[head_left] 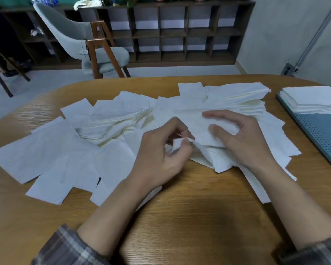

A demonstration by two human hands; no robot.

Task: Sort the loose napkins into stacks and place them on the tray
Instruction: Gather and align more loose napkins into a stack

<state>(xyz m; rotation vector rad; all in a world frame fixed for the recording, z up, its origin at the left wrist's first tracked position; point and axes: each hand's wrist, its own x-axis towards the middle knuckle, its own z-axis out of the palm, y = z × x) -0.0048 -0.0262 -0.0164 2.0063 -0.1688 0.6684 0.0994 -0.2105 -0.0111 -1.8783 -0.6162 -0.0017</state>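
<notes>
I see the loose napkins (107, 119) fanned in a white sprawl across the middle of the frame, overlapping each other on the wooden table (180, 207). At centre, my left hand (161, 153) has its fingers curled and pinches the lifted corner of a single napkin (201, 150) between thumb and fingertips. Just right of it, my right hand (243, 138) rests on a thicker pile (197, 125), its fingers loosely bent and spread, pressing down rather than gripping. At the right edge lies the blue perforated tray (325, 134), with a squared napkin stack (311, 98) at its far end. Plaid sleeves (69, 247) show at the bottom corners. A grey chair (75, 29) stands upper left, and a dark cubby shelf (180, 33) runs along the top.
</notes>
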